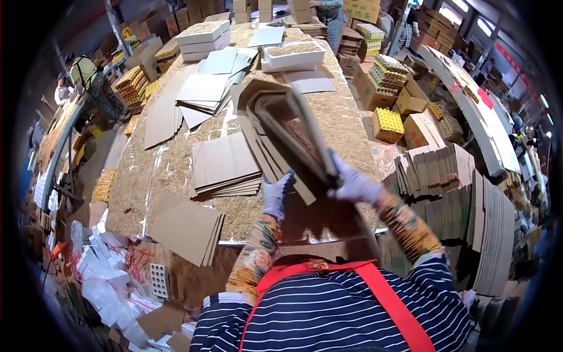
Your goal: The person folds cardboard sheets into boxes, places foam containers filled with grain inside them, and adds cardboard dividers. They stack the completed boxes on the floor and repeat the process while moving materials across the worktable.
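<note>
An open cardboard box (253, 124) stands tilted over the worktable, partly smeared by motion. Its flaps point toward me, and brown material shows inside. My left hand (277, 195), in a pale glove, is closed on the box's near left edge. On the other side, my gloved right hand (355, 180) grips the right wall or flap. Just left of the box lies a stack of cardboard sheets (226, 161). More cardboard sheets (186, 229) overhang the table's front edge. The box hides part of the tabletop beneath it.
White foam trays (293, 57) and grey sheets (205, 88) sit farther back on the worktable (126, 199). Flattened cartons (492, 234) stand packed at right. Yellow egg trays (387, 125) are beyond them. White scraps (108, 273) pile up at left. Another person (94, 79) stands far left.
</note>
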Demonstrator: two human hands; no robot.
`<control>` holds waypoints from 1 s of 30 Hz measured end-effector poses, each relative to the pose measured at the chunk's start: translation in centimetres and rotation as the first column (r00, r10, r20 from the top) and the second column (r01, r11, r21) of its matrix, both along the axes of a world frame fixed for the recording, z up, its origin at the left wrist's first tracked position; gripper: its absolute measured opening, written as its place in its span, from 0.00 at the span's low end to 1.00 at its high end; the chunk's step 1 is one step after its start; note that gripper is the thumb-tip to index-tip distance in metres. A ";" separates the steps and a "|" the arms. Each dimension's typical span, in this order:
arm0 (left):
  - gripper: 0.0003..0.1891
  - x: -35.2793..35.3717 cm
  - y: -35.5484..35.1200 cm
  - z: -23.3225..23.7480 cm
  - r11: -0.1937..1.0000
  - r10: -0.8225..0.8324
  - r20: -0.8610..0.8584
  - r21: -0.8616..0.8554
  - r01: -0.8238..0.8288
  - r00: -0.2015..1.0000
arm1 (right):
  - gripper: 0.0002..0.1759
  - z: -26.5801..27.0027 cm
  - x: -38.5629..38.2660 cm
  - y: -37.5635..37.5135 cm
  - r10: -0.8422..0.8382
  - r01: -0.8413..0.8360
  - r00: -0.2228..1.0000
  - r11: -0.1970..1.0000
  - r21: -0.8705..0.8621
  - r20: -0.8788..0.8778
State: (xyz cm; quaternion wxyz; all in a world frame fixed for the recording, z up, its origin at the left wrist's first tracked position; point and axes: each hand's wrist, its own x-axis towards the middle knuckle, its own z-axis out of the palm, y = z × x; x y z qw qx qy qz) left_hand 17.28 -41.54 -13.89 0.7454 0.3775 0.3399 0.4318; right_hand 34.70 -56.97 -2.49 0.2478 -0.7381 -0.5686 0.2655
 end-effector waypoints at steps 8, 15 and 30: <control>0.32 -10.1 11.7 6.2 0.883 -0.335 -0.482 0.140 0.448 0.810 | 0.38 0.4 12.3 -3.7 -0.004 0.015 0.949 0.999 0.034 -0.315; 0.60 -0.9 6.7 10.6 0.708 0.195 -0.437 0.682 0.182 0.878 | 0.55 1.8 7.1 -1.0 -0.187 0.212 0.945 0.975 -0.066 0.269; 0.54 -0.8 6.5 -1.4 0.973 0.114 -0.815 0.209 0.103 0.568 | 0.82 -4.5 -4.3 2.7 -0.140 0.220 0.931 0.952 -0.214 0.336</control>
